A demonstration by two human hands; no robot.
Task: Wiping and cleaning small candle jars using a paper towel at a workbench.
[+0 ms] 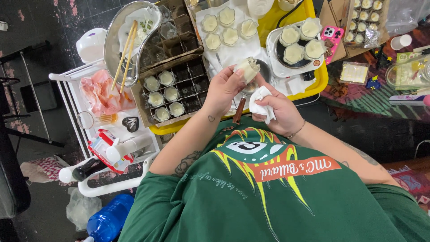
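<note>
From the head camera, looking straight down: the left hand [222,89] grips a small glass jar [247,69] of pale wax, fingers wrapped round its side. The jar is tipped over, its long axis slanting from the palm up toward the yellow tray [313,83], with the mouth facing up and to the right in the picture. It hangs in the air just above the tray's near edge. The right hand [277,112] is clenched on a crumpled white cloth [261,102], just below the jar and close to it; whether cloth and glass touch cannot be told.

Around them: a divided cardboard box [179,89] to the left holds more filled jars in its compartments. A metal bowl [121,40] carries wooden chopsticks [125,54]. Further filled jars sit on white paper [233,51] beyond the hands, and a pink phone [332,38] lies to the right.
</note>
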